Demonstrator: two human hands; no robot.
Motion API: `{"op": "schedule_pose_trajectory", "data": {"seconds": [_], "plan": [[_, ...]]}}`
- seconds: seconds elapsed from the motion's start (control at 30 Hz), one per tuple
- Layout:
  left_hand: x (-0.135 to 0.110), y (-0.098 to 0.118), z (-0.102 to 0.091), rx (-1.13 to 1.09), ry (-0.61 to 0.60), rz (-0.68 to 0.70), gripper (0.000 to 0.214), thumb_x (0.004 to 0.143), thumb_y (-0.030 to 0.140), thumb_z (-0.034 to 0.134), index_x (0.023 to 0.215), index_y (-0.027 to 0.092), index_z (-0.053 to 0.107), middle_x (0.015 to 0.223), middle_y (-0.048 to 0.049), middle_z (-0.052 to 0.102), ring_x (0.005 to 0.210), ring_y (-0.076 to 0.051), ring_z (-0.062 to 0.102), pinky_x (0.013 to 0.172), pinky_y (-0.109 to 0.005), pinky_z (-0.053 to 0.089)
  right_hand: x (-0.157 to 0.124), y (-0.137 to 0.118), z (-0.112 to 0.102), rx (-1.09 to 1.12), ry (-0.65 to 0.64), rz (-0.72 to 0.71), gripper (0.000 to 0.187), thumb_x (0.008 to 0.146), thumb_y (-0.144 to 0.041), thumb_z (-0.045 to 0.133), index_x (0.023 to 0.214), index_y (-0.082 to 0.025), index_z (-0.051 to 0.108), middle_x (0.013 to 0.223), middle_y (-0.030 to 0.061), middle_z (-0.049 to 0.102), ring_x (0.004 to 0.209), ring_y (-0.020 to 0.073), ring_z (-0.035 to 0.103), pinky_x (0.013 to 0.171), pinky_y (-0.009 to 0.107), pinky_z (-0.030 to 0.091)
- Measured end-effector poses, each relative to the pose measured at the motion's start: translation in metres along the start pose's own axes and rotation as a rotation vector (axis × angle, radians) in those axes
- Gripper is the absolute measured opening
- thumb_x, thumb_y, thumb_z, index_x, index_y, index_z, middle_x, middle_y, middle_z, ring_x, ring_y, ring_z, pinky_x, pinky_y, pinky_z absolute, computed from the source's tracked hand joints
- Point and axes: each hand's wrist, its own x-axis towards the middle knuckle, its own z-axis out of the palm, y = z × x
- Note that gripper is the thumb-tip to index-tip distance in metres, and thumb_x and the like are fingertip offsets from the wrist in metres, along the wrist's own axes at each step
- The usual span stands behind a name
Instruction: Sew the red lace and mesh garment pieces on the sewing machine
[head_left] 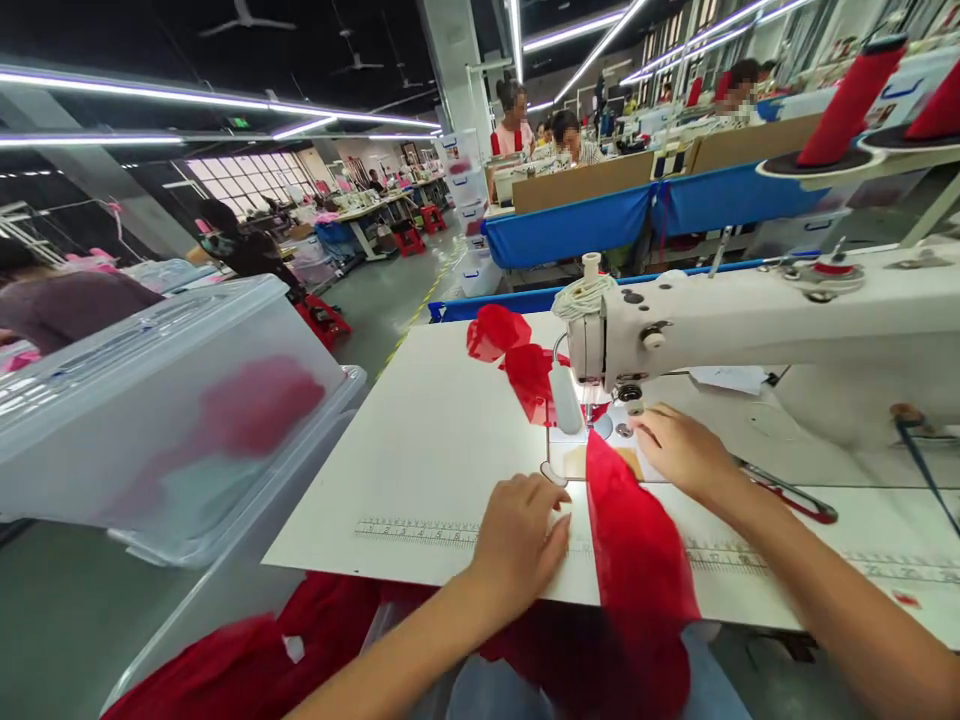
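Note:
A strip of sheer red fabric (pixel 634 530) runs from the needle area of the white sewing machine (pixel 720 320) over the table's front edge onto my lap. My left hand (pixel 525 530) rests on the table just left of that strip, its fingers loosely bent and the thumb apart, with nothing visible in it. Beside the needle, my right hand (pixel 679 445) has its thumb and fingertips drawn together; what they hold, if anything, is too small to make out. Behind the presser foot, more red fabric (pixel 529 375) lies crumpled on the white table (pixel 420 450).
A ruler scale (pixel 420 532) is printed along the table's front. Thread snips (pixel 795 497) lie right of my right hand. A lidded clear bin (pixel 172 420) stands at left, above red cloth (pixel 240 660). Red thread cones (pixel 851 105) stand upper right; people work behind.

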Motion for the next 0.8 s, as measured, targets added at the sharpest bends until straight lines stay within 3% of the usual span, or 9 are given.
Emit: {"op": "schedule_pose_trajectory", "data": {"seconds": [0.07, 0.13, 0.27, 0.33, 0.4, 0.5, 0.63, 0.73, 0.8], "plan": [[-0.019, 0.015, 0.001, -0.027, 0.059, -0.020, 0.014, 0.092, 0.017, 0.051, 0.097, 0.020, 0.063, 0.091, -0.0042, 0.065, 0.083, -0.022, 0.060, 0.074, -0.037, 0.048, -0.020, -0.008, -0.013, -0.017, -0.097, 0.029, 0.032, 0.092, -0.031, 0.050, 0.061, -0.025, 0.054, 0.063, 0.0026, 0.066, 0.054, 0.0190, 0.057, 0.048, 0.028, 0.029], [-0.029, 0.026, 0.003, -0.065, 0.085, -0.021, 0.016, 0.093, 0.014, 0.049, 0.098, 0.020, 0.062, 0.091, -0.0046, 0.065, 0.081, -0.022, 0.059, 0.072, -0.036, 0.047, -0.041, -0.015, -0.022, -0.002, -0.177, 0.072, 0.038, 0.092, -0.044, 0.050, 0.058, -0.026, 0.050, 0.051, 0.0008, 0.059, 0.046, 0.0188, 0.051, 0.045, 0.029, 0.024], [-0.025, 0.050, 0.013, -0.108, 0.025, 0.000, 0.013, 0.093, 0.023, 0.058, 0.104, 0.019, 0.062, 0.098, -0.0073, 0.066, 0.086, -0.025, 0.059, 0.078, -0.039, 0.049, -0.073, -0.025, -0.023, 0.291, -0.211, 0.175, 0.024, 0.082, -0.047, 0.049, 0.072, -0.028, 0.059, 0.059, 0.0013, 0.064, 0.055, 0.0217, 0.058, 0.051, 0.031, 0.034], [-0.016, 0.061, 0.020, -0.044, -0.050, -0.075, 0.020, 0.089, 0.033, 0.068, 0.100, 0.017, 0.062, 0.097, -0.0100, 0.066, 0.087, -0.028, 0.059, 0.080, -0.044, 0.048, -0.081, -0.029, -0.021, 0.446, -0.180, 0.196, 0.026, 0.078, -0.051, 0.050, 0.072, -0.028, 0.061, 0.061, 0.0015, 0.065, 0.057, 0.0221, 0.059, 0.056, 0.033, 0.041], [-0.008, 0.067, 0.025, -0.036, -0.113, -0.169, 0.013, 0.088, 0.029, 0.067, 0.090, 0.018, 0.060, 0.092, -0.0098, 0.066, 0.085, -0.028, 0.058, 0.079, -0.042, 0.046, -0.085, -0.033, -0.018, 0.603, -0.114, 0.246, 0.030, 0.075, -0.057, 0.056, 0.071, -0.027, 0.062, 0.064, 0.0017, 0.066, 0.060, 0.0219, 0.059, 0.059, 0.034, 0.045], [-0.002, 0.066, 0.023, -0.307, -0.099, -0.273, 0.017, 0.091, 0.019, 0.052, 0.076, 0.021, 0.046, 0.076, -0.0026, 0.058, 0.071, -0.019, 0.051, 0.069, -0.033, 0.039, -0.088, -0.039, -0.014, 0.900, -0.013, 0.378, 0.038, 0.076, -0.063, 0.065, 0.077, -0.025, 0.061, 0.068, 0.0002, 0.064, 0.061, 0.0191, 0.058, 0.057, 0.031, 0.047], [-0.008, 0.059, 0.018, -0.800, 0.005, -0.360, 0.026, 0.096, 0.033, 0.044, 0.074, 0.023, 0.036, 0.064, 0.0053, 0.039, 0.055, -0.012, 0.034, 0.056, -0.028, 0.029, -0.087, -0.039, -0.006, 1.188, -0.085, 0.508, 0.052, 0.076, -0.071, 0.068, 0.097, -0.025, 0.057, 0.074, 0.0000, 0.068, 0.061, 0.0193, 0.062, 0.055, 0.032, 0.050], [-0.014, 0.055, 0.022, -1.036, 0.030, -0.435, 0.032, 0.095, 0.046, 0.049, 0.076, 0.023, 0.037, 0.063, 0.0068, 0.038, 0.055, -0.010, 0.037, 0.055, -0.025, 0.031, -0.083, -0.041, -0.003, 1.125, -0.108, 0.504, 0.059, 0.070, -0.074, 0.070, 0.100, -0.025, 0.055, 0.071, -0.0005, 0.069, 0.056, 0.0196, 0.061, 0.053, 0.032, 0.049], [-0.016, 0.054, 0.024, -1.163, 0.042, -0.496, 0.032, 0.092, 0.050, 0.053, 0.084, 0.022, 0.041, 0.072, 0.0058, 0.045, 0.054, -0.008, 0.039, 0.053, -0.023, 0.034, -0.081, -0.047, -0.004, 1.035, -0.082, 0.468, 0.059, 0.064, -0.071, 0.074, 0.096, -0.025, 0.058, 0.065, -0.0012, 0.067, 0.055, 0.0195, 0.060, 0.051, 0.031, 0.048]]}}
